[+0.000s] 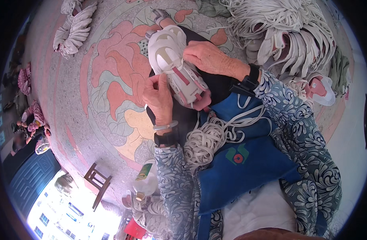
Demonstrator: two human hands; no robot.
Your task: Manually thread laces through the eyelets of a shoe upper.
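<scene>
A white sneaker [164, 45] with beige mesh panels and a pink heel and tongue strip rests across my dark-trousered lap, toe pointing away from me. Both my hands pinch at a pale shoelace [176, 64] crossing its front. My left hand [157, 100] is closed at the left edge of the shoe's opening, fingertips together. On the other side, my right hand [209, 59] has thumb and fingers drawn together near the lace; its fingertips partly hide what they hold. A tangled bundle of white shoelaces [205, 144] lies on my lap, over a blue apron [251, 170].
A big heap of white laces [279, 14] and stacked shoe uppers [301, 52] lies at the far right. More uppers [73, 32] are at the far left. A wooden stool [97, 184] and a clear plastic bottle [146, 182] stand nearer left. Another person [29, 120] is at the left rim.
</scene>
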